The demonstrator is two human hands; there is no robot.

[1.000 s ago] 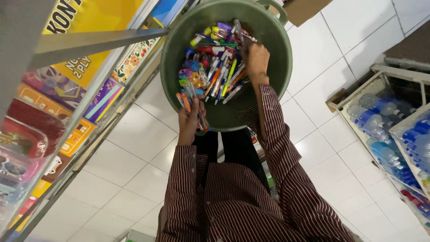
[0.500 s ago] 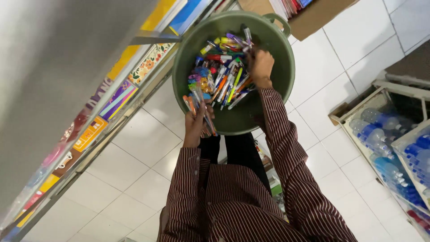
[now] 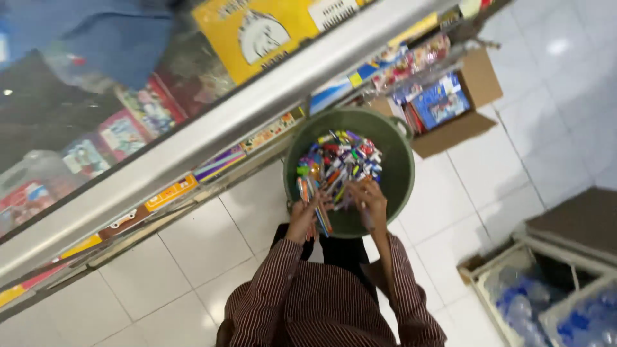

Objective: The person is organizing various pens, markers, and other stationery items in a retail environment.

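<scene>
A large yellow rectangular package (image 3: 257,32) lies under the glass at top. Red and multicoloured boxes (image 3: 138,115) sit left of it. An open brown cardboard carton (image 3: 472,96) stands on the floor upper right, holding a blue printed pack (image 3: 440,103). Flat orange and yellow packs (image 3: 170,191) line the lower shelf.

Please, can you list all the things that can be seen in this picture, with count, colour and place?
bucket: one, green, on the floor, centre
pens: many, mixed colours, inside the bucket
cardboard box: one, brown, behind the bucket, holds colourful packs
glass display case: one, metal-framed, left, colourful goods inside
water bottles: several, bluish, in white crates, lower right
floor tiles: white
left hand: holds a few pens at the bucket's near rim
right hand: among the pens
</scene>
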